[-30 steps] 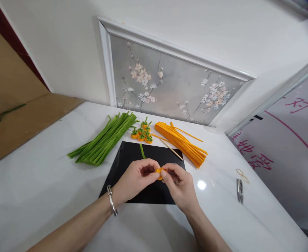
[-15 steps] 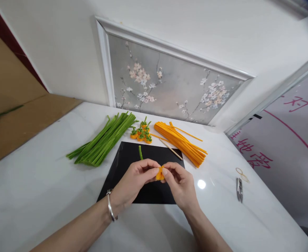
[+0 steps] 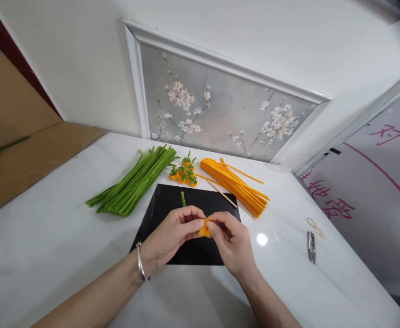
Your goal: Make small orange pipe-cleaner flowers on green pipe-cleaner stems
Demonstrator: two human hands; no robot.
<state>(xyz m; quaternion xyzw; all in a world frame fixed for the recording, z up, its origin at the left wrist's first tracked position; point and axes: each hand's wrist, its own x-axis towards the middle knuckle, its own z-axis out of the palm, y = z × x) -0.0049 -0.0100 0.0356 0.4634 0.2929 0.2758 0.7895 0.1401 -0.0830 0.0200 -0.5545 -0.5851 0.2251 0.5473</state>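
Between my two hands, above a black mat [image 3: 200, 255], is a small bent piece of orange pipe cleaner [image 3: 205, 229]. My left hand [image 3: 175, 230] pinches its left side with thumb and fingertips. Its right side is gripped by the thumb and fingers of my right hand [image 3: 232, 239]. A short green pipe cleaner piece [image 3: 183, 199] shows just behind my left hand; its lower end is hidden. Past the mat sits a cluster of small orange shapes with green tops [image 3: 184, 173].
A bundle of green pipe cleaners [image 3: 134, 184] lies at the left, a bundle of orange pipe cleaners [image 3: 235, 187] at the right. A thin wooden stick [image 3: 223, 194] crosses the mat's far right corner. Thread snips [image 3: 311, 246] lie farther right on the white table [image 3: 77, 246].
Both hands have shifted very slightly left with the orange piece, which is turned a little between the fingertips. The things on the table have stayed put.
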